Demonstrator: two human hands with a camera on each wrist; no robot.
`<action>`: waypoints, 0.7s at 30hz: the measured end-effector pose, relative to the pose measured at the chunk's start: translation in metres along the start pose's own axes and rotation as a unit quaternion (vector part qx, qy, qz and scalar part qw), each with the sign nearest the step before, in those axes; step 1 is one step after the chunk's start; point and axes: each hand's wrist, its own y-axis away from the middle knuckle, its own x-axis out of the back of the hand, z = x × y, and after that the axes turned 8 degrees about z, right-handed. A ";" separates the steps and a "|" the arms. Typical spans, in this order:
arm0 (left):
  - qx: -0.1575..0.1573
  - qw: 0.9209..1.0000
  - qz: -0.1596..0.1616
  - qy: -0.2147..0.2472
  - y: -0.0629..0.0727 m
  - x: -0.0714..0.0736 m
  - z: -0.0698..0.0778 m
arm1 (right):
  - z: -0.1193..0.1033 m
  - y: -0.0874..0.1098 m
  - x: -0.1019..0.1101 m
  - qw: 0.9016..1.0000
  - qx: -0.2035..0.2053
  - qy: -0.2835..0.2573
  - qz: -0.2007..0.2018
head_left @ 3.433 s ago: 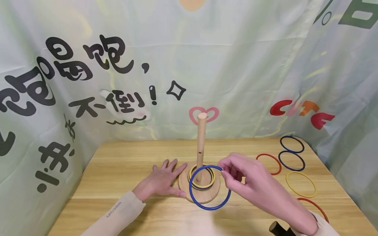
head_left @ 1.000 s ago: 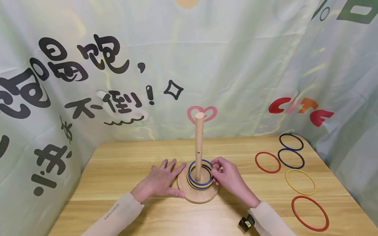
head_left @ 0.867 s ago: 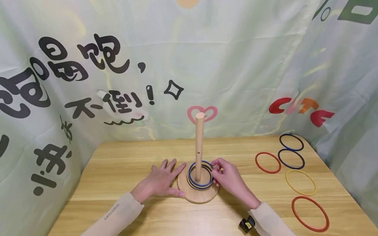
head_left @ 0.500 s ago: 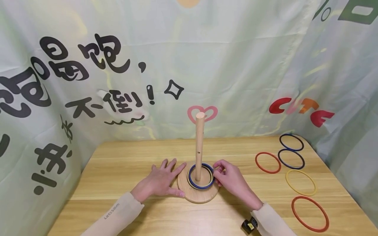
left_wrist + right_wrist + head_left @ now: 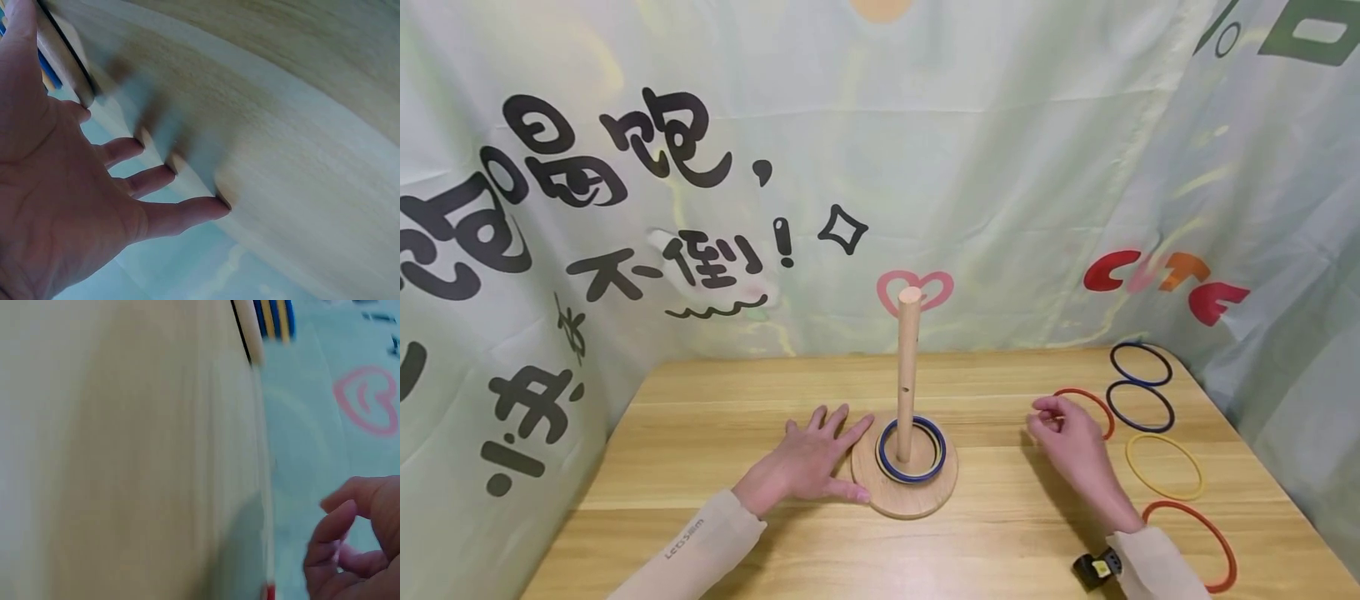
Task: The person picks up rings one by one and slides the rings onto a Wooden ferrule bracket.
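A wooden peg (image 5: 907, 358) rises from a round wooden base (image 5: 906, 502). Around its foot lies a stack of rings, a blue ring (image 5: 913, 480) on top with yellow showing beneath. My left hand (image 5: 808, 458) rests with spread fingers on the table, thumb and index fingertips right at the base's left edge. The left wrist view shows its palm side and fingertips (image 5: 219, 203) touching the wood. My right hand (image 5: 1067, 433) is over the table at the right, fingers loosely bent and holding nothing. It partly hides a red ring (image 5: 1086, 393).
Along the table's right side lie two dark blue rings (image 5: 1153, 430), a yellow ring (image 5: 1202, 481) and another red ring (image 5: 1231, 557), partly behind the right sleeve (image 5: 1161, 562). A printed curtain (image 5: 1000, 183) hangs behind the table. A small black camera (image 5: 1090, 573) sits at the right wrist.
The blue ring, earlier pinched in my right hand, has gone down around the peg onto the stack. My right hand has let go and moved right toward the red ring. The left hand has stayed put.
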 end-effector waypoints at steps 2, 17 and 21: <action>-0.001 1.000 0.001 0.001 -0.001 -0.001 0.000 | 0.009 -0.006 0.012 1.000 -0.008 0.019 -0.014; 0.000 1.000 -0.001 0.013 0.000 0.001 0.000 | 0.025 -0.031 0.029 0.990 -0.028 0.088 -0.102; 0.002 1.000 0.000 0.009 0.001 0.000 -0.001 | 0.023 -0.033 0.026 0.990 -0.027 0.104 -0.096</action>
